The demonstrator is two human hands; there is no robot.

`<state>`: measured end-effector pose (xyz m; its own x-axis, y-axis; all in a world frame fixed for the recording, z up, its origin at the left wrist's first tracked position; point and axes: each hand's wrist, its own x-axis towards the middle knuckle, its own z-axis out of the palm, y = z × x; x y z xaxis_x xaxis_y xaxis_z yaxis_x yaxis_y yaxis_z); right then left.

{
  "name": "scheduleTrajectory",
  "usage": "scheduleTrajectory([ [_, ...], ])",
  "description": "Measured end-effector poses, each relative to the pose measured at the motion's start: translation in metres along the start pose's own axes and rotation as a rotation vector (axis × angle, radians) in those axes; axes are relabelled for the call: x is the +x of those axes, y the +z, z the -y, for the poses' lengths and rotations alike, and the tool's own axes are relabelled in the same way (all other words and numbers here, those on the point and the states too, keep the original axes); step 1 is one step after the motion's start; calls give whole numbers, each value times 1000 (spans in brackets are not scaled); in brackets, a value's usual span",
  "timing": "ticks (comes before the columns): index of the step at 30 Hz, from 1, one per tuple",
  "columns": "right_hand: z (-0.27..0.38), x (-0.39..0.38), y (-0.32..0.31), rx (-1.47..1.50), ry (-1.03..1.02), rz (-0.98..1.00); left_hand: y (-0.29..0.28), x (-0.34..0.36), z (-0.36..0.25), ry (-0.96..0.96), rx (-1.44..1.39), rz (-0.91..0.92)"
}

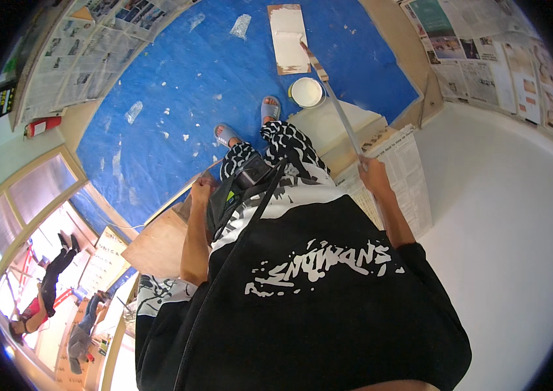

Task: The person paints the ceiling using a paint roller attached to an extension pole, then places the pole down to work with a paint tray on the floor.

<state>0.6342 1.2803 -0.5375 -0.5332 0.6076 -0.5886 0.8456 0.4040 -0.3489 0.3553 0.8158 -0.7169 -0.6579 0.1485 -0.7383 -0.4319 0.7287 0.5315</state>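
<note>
My right hand (373, 174) is closed around a long pale pole (343, 116), which slants away and to the left. Its far end, with a thin bent metal part, reaches a long board (288, 39) coated in white paint, brown showing at its edges. An open bucket of white paint (307, 92) stands between the board and my feet. My left hand (203, 187) is closed near my waist, beside a black bag (250, 173) worn across my body. What its fingers hold, if anything, is hidden.
A blue sheet (179, 85), spotted with white paint, covers the floor. Newspaper (465, 58) lines the walls; more newspaper (400, 173) lies by my right arm. A white wall (498, 228) rises on the right. Two people (55, 280) are beyond an opening at the lower left.
</note>
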Motion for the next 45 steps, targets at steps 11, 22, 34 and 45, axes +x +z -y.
scheduleTrajectory([
  [11, 0, 34, -1, -17, -107, -45, 16, 4, 33, -71, 229, -74],
  [22, 12, 11, -8, 26, -8, 121, 7, -25, 32, -67, 145, -105],
  [34, 7, -36, 2, -29, 3, -32, 21, 10, 56, -2, 213, -25],
  [45, -1, 41, -8, -42, -201, -180, 6, -38, 32, -73, 109, -122],
])
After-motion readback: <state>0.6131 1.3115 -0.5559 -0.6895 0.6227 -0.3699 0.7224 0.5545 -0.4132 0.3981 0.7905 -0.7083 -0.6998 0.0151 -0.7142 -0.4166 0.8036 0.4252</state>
